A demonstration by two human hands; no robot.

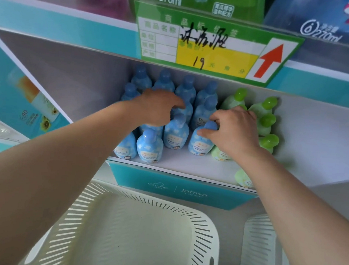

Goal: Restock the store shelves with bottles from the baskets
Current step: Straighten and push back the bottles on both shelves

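Step in hand: placing and squaring up. The right hand (234, 130) sets a blue bottle (201, 141) upright in the front row on the shelf (188, 163), at the line where blue stock meets green.
Right fingers: thumb and fingertips curl round the bottle's blue cap and pinch it from above. The base looks to be down on the shelf.
Left hand (161, 108): it reaches deeper, palm down over the blue bottles (185, 89), forefinger stretched toward the right. Whether the hidden fingers grip a cap underneath cannot be told.
Arms: both bare forearms run up and inward from the bottom corners, the left reaching further in.
Neighbours: green bottles (266, 123) stand just beside the held bottle on its right, some covered by the right hand.
Baskets: the near basket (208, 220) sits below the shelf edge with no bottles showing in it. A second basket (258, 243) is partly in view to its right, contents unseen.
Progress: probably late for the blue stock.
Next move: let go of the cap without tipping the bottle, then draw both hands back clear of the surrounding caps.
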